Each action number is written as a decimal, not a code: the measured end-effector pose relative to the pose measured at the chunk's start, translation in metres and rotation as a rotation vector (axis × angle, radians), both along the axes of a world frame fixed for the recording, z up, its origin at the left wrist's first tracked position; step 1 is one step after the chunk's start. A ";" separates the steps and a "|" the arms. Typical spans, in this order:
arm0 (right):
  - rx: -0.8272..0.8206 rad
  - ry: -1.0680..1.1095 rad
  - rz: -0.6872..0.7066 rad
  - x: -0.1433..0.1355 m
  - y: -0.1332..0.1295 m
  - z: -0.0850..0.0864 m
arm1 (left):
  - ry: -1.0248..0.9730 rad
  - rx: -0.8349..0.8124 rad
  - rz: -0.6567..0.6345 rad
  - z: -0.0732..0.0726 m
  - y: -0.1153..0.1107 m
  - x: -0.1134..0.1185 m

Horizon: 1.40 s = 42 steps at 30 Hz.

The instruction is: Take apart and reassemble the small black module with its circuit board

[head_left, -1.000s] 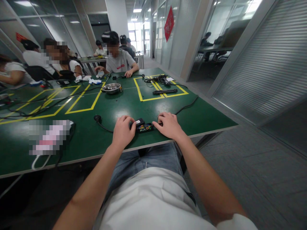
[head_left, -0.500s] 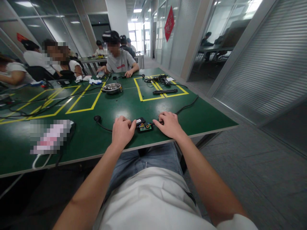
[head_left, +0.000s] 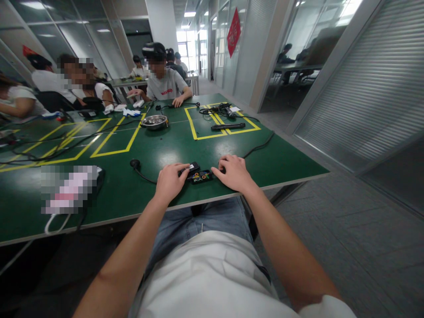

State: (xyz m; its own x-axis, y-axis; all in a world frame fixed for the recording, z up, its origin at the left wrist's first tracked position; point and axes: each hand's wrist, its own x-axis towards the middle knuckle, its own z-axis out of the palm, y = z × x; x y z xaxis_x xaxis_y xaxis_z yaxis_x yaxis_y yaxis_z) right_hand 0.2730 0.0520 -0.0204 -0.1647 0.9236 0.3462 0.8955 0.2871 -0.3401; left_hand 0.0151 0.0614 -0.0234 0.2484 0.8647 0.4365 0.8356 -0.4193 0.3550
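On the green table (head_left: pixel 139 198), near its front edge, lies an open black case (head_left: pixel 202 176) with a small circuit board and coloured wires inside. A black cover piece (head_left: pixel 193 168) with a small white label is just behind and left of it. My left hand (head_left: pixel 171 180) pinches that cover between thumb and fingers. My right hand (head_left: pixel 232 171) rests at the right end of the case, fingers curled around a black cable (head_left: pixel 260 146) that runs off to the back right. Another cable with a black plug (head_left: pixel 134 164) leads to the left hand.
A metal bowl (head_left: pixel 155 122) with small parts stands farther back. Behind right, a black bar (head_left: pixel 228 126) and coiled cables (head_left: pixel 215 109) lie by yellow tape. A pink pouch (head_left: pixel 71 190) is at left. A person (head_left: pixel 165 84) sits across the table.
My left hand has shifted slightly right and turned the cover over, so its dark ribbed face shows. The case is tilted a little. The person across has raised a hand with something light.
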 end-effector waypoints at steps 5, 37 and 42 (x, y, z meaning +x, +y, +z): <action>0.001 0.001 0.010 0.001 0.000 0.000 | -0.020 0.018 0.034 -0.001 0.003 -0.003; -0.002 -0.032 0.006 -0.001 0.002 -0.001 | -0.006 0.008 0.049 0.007 -0.006 0.006; -0.003 -0.013 -0.004 -0.003 0.002 -0.001 | 0.085 0.070 0.120 0.015 -0.018 0.011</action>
State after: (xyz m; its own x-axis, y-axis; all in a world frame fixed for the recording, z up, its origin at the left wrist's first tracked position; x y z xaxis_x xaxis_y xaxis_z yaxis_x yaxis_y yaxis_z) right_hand 0.2702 0.0540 -0.0213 -0.1654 0.9254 0.3409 0.9010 0.2823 -0.3293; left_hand 0.0257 0.0436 -0.0083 0.1837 0.8587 0.4785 0.9069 -0.3359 0.2546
